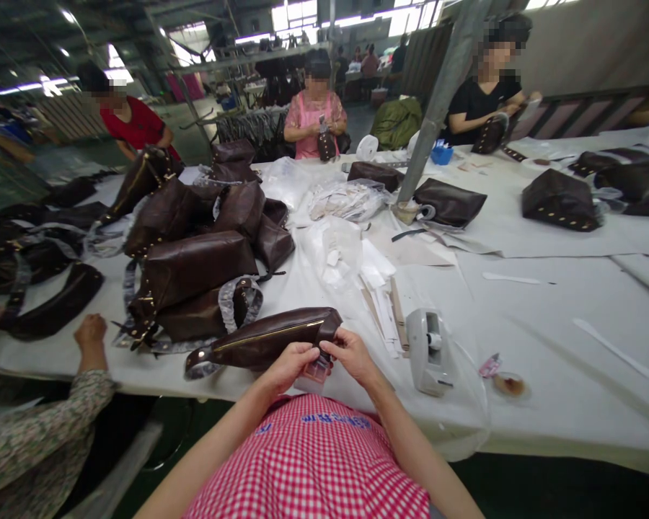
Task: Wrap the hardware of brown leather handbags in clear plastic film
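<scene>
A dark brown leather bag [281, 329] with a gold zipper lies in front of me on the table edge, its strap end pointing left. My left hand [295, 362] is closed at the bag's right end, thumb and fingers pinched together. Just beside it, my right hand [352, 355] grips the same end corner, its thumb almost meeting the left one. Below the fingertips hangs a small clear, pinkish plastic piece [316, 370]; I cannot tell how it is attached. The exact spot under the fingers is hidden.
A pile of brown bags [200, 263] rises to the left. On the right stand a grey tape dispenser [428, 352] and paper strips [383, 295]. A metal post [438, 101] crosses the table. A co-worker's patterned sleeve [43, 432] is close on the left; several people work opposite.
</scene>
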`<state>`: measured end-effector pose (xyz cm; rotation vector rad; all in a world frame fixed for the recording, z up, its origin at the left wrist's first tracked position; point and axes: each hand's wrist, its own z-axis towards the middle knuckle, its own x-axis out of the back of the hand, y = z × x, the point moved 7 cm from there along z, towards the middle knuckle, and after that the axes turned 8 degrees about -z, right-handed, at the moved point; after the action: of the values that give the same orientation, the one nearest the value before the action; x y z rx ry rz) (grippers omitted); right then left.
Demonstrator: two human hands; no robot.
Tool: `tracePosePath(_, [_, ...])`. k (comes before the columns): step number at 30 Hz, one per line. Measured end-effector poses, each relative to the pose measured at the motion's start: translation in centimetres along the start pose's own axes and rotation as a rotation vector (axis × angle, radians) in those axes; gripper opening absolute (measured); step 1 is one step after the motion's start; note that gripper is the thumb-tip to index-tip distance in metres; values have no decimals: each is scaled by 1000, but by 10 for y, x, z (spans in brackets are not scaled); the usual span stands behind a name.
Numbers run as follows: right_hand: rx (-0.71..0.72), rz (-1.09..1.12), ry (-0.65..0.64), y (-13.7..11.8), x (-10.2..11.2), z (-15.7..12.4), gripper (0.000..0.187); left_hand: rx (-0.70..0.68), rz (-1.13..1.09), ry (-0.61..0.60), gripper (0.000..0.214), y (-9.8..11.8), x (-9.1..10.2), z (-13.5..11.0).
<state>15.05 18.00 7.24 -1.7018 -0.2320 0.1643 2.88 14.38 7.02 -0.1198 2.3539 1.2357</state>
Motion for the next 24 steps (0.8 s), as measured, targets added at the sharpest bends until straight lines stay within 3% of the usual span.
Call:
tracePosePath(4, [-22, 8, -36, 0, 0, 0, 24, -17, 2, 0, 43, 0, -2, 2])
tracePosePath(7, [-41, 19, -42, 3, -1, 2, 24, -58, -29, 68, 38, 2, -2, 7])
tracePosePath(11, [-87, 66, 8, 7, -1, 4, 26, -126, -102, 105, 40, 11, -5, 12])
tracePosePath(16, [-105, 97, 93, 5, 7, 3, 27, -24, -62, -30, 45, 12, -6, 4])
tracePosePath(20, [-104, 100, 85, 4, 7, 4, 28, 81, -35, -45, 44, 0, -2, -4])
tracePosePath(24, [-85, 74, 67, 5, 4, 6, 26, 78, -92, -13, 46, -6, -5, -4])
